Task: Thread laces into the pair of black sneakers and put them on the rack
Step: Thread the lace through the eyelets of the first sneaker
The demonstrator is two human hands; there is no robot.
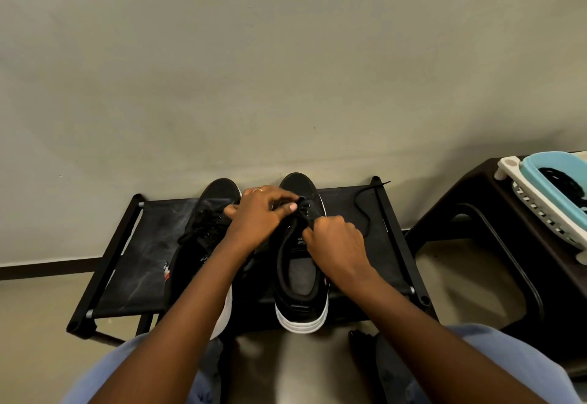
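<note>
Item: pair of black sneakers, both standing on the top shelf of the rack [346,213], toes to the wall. Left sneaker [203,232]: laces appear already in. Right sneaker [301,264]: lacing in hand. Left hand [259,210] curls over its eyelets, fingertips pinched on what seems the lace. Right hand [336,241] is fisted at the tongue's edge, apparently pinching lace too; the exact hold is hidden. Loose lace end [365,210] trails across the shelf toward the rack's right rail. Next move, by my reckoning: feed that end through the next eyelet, draw snug. Nearby: dark stool [470,210], teal basket [540,178].
</note>
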